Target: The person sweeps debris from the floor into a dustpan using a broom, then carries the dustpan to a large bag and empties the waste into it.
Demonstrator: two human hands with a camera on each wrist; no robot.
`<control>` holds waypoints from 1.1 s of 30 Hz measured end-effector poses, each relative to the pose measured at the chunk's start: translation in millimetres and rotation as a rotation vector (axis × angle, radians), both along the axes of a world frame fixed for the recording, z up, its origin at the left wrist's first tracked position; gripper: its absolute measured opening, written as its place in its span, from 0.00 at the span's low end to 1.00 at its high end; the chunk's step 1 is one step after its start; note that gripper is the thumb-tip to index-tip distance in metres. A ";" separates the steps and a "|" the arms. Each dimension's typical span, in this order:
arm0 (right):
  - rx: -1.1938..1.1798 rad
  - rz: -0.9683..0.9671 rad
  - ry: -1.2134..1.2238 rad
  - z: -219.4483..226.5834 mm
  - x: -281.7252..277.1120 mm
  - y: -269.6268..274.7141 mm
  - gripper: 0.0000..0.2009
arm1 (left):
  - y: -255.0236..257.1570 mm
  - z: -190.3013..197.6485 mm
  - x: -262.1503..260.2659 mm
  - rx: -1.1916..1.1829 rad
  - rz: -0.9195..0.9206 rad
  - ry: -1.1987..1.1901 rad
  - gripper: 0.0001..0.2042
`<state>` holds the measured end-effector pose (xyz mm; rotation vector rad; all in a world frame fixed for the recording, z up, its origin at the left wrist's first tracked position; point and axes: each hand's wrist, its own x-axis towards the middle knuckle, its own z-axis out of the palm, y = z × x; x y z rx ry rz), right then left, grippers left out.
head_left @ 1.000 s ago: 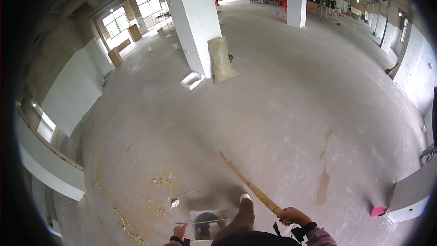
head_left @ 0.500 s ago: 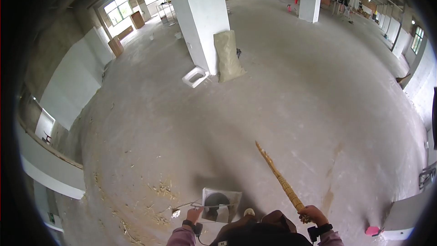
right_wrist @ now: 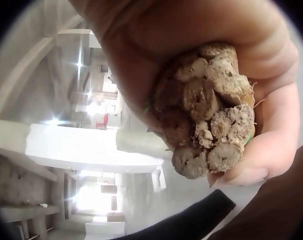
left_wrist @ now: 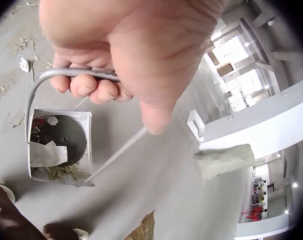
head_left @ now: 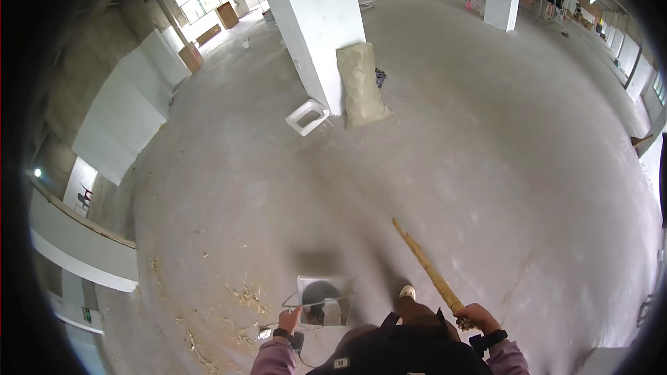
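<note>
The left hand (head_left: 290,319) (left_wrist: 126,55) curls its fingers round the grey metal handle (left_wrist: 66,72) of a dustpan (head_left: 325,293) (left_wrist: 89,135), which hangs below it. Inside the pan are a piece of white paper (left_wrist: 49,154), a dark round shape and bits of debris. The right hand (head_left: 479,317) (right_wrist: 231,90) grips the thick end of a long tapering bundle of yellow-brown stalks (head_left: 431,269), whose thin end points forward and slightly left. Its cut stalk ends (right_wrist: 224,125) fill the middle of the right wrist view.
Straw-like scraps (head_left: 249,298) lie on the floor at the lower left. A white pillar (head_left: 316,21) stands ahead, with a greenish sack (head_left: 363,87) leaning on it and a white squat pan (head_left: 306,117) at its foot. Seated people and tables are far back right.
Over the last second the bundle's thin end has swung right and the pan has moved forward with the left hand. The view has shifted as the person walks, with one foot now further right.
</note>
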<state>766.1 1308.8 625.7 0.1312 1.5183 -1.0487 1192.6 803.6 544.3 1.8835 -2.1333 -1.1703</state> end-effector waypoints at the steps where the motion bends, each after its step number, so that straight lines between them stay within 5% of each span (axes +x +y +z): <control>1: 0.000 0.035 0.014 5.1 -23.5 -10.1 0.13 | -10.5 -1.3 -12.1 -0.015 -0.004 0.000 0.22; 10: -0.036 0.209 0.036 39.5 -184.9 -113.4 0.11 | -0.1 85.5 -127.0 0.187 0.296 0.045 0.21; 21: -0.031 0.218 0.028 56.7 -359.9 -275.2 0.12 | -91.7 58.7 -272.3 0.367 0.349 0.015 0.21; 33: -0.083 0.426 0.087 96.3 -525.9 -443.6 0.11 | -174.7 80.2 -422.8 0.206 0.422 0.097 0.23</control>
